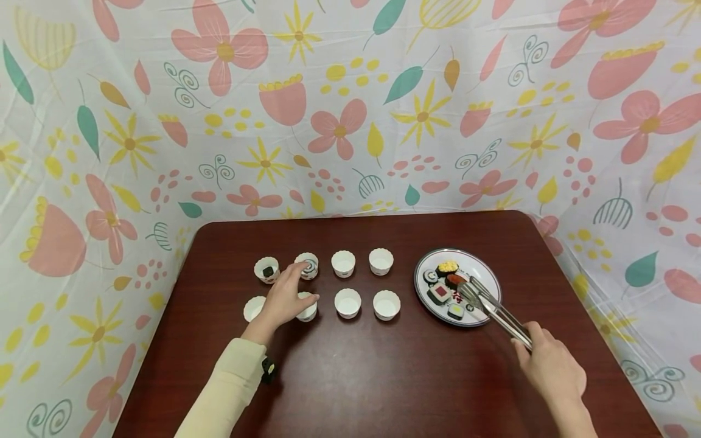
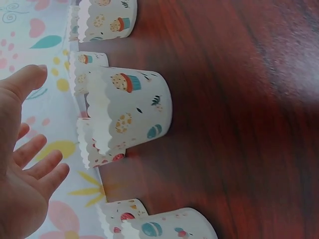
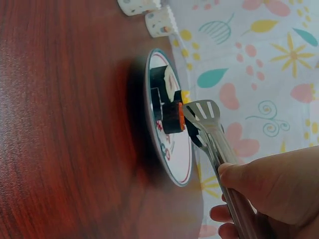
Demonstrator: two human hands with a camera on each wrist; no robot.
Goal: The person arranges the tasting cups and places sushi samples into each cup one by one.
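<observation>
My left hand (image 1: 285,299) hovers over the left part of two rows of white paper cups, fingers spread and holding nothing. In the left wrist view a cup printed with cupcakes (image 2: 132,112) stands beyond the hand. A far-row cup (image 1: 308,274) near the fingertips shows a ringed round shape inside. In the far-left cup sits a dark piece (image 1: 268,271). My right hand (image 1: 552,365) grips metal tongs (image 1: 506,323). Their tips are right at an orange-topped sushi piece (image 3: 172,118) on the plate (image 1: 429,309); I cannot tell if they pinch it.
Other sushi pieces, including a yellow-topped one (image 1: 447,267) and a square roll (image 1: 439,294), share the plate. More paper cups (image 1: 386,305) stand between the left hand and the plate. Beyond the dark red table (image 1: 383,377) hangs a flowered cloth (image 1: 339,79).
</observation>
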